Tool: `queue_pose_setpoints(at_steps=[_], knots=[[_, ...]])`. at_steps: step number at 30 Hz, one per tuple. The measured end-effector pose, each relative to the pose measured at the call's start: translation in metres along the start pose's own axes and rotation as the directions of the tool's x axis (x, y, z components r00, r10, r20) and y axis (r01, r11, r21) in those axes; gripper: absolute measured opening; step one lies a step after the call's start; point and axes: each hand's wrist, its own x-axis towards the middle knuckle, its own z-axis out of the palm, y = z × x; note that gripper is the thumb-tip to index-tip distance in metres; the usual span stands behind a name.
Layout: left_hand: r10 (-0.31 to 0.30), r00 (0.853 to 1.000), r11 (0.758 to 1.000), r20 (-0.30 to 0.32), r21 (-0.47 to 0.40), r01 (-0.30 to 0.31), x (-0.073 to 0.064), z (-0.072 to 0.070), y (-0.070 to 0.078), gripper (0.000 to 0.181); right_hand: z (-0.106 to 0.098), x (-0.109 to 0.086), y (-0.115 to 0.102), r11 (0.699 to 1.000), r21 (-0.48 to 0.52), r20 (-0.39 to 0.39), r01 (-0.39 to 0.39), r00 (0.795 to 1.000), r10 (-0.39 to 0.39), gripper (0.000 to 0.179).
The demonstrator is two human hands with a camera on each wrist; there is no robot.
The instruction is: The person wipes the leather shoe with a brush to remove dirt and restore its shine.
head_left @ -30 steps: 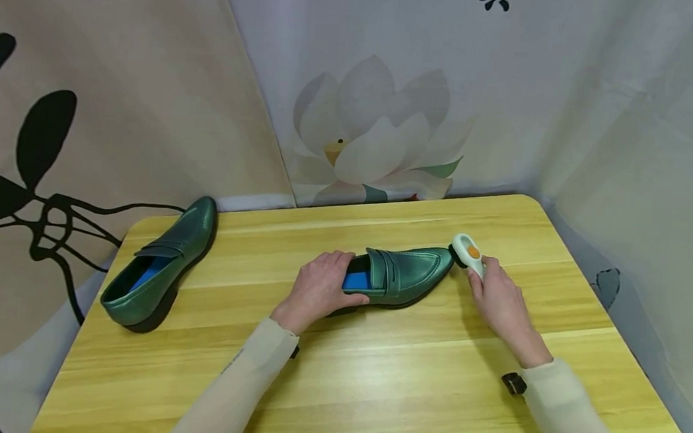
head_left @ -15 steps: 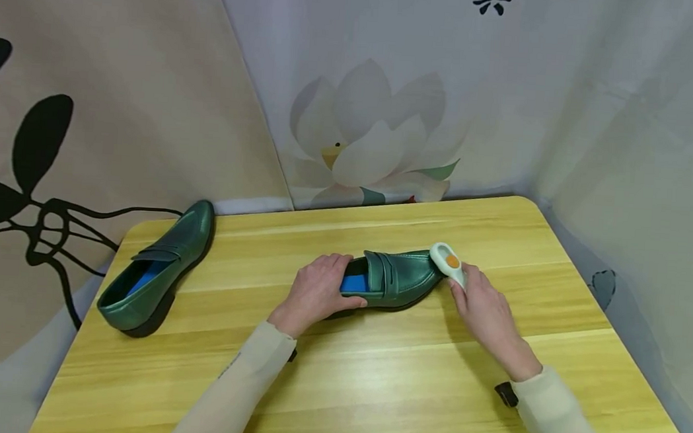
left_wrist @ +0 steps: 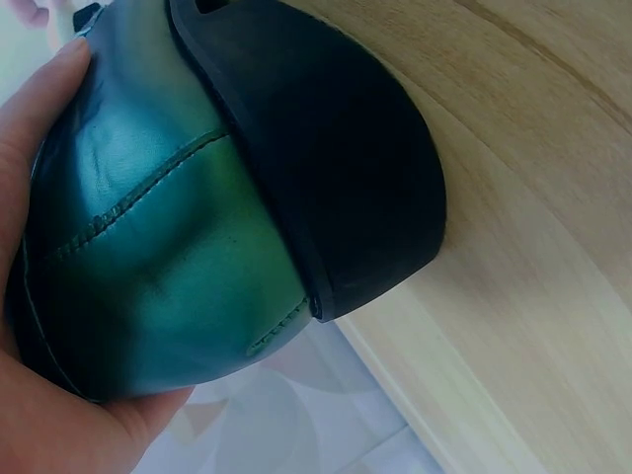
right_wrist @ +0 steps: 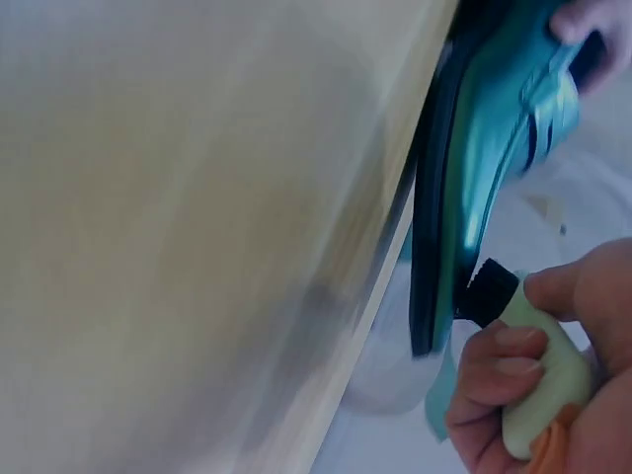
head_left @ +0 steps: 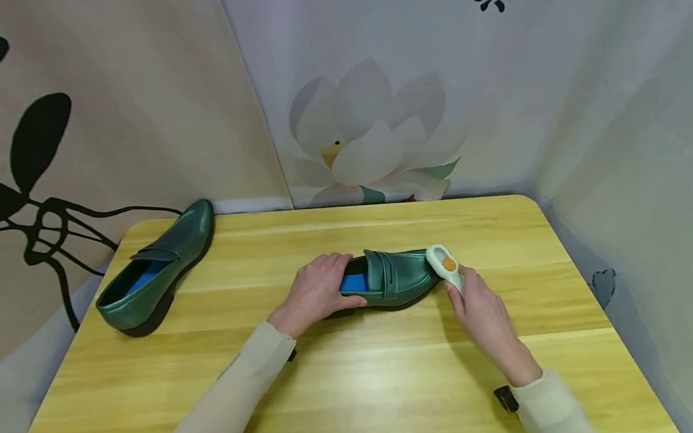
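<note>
A green loafer (head_left: 402, 279) with a black sole and blue insole lies on the table, toe to the right. My left hand (head_left: 316, 291) grips its heel end, thumb along the near side; the left wrist view shows the heel (left_wrist: 178, 286) between thumb and fingers. In my right hand (head_left: 486, 314) is a pale brush (head_left: 443, 262) with an orange spot. The right wrist view shows the black bristles (right_wrist: 489, 293) against the toe and the fingers curled round the pale handle (right_wrist: 543, 385).
A matching green loafer (head_left: 161, 265) stands at the table's left edge, toe pointing to the back. The wooden table (head_left: 372, 383) borders printed curtains (head_left: 377, 99) behind and at both sides.
My right hand has moved the brush left from the tip of the toe onto the top of the toe. The left hand keeps its grip, and both loafers stay in place.
</note>
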Motion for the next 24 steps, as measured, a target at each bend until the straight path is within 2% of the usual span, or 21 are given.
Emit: queue_pose_setpoints(at_steps=[4, 8, 13, 16, 21, 24], knots=[[-0.004, 1.000, 1.000, 0.004, -0.004, 0.004, 0.002, -0.001, 0.000, 0.090, 0.000, 0.001, 0.000, 1.000, -0.016, -0.016, 0.010, 1.000, -0.011, 0.045], [-0.014, 1.000, 1.000, 0.023, -0.007, 0.014, 0.003, -0.001, 0.001, 0.090, -0.005, 0.009, 0.012, 0.998, -0.020, -0.047, -0.064, 0.997, 0.063, 0.045], [-0.018, 1.000, 1.000, 0.023, -0.011, 0.018, 0.003, -0.001, 0.000, 0.090, -0.009, 0.016, 0.020, 0.992, -0.009, -0.013, -0.126, 0.992, 0.126, 0.049], [-0.017, 1.000, 1.000, 0.015, -0.012, 0.017, 0.002, -0.001, 0.000, 0.091, -0.007, 0.014, 0.014, 0.995, -0.003, -0.007, -0.096, 0.995, 0.096, 0.049], [-0.011, 1.000, 1.000, 0.006, -0.009, 0.011, 0.002, -0.001, 0.000, 0.090, 0.001, 0.002, -0.004, 1.000, -0.008, -0.007, 0.013, 1.000, -0.013, 0.047], [-0.006, 1.000, 1.000, 0.005, -0.009, 0.006, 0.002, -0.001, 0.000, 0.090, 0.004, -0.001, -0.006, 1.000, -0.012, -0.008, 0.024, 1.000, -0.024, 0.046]])
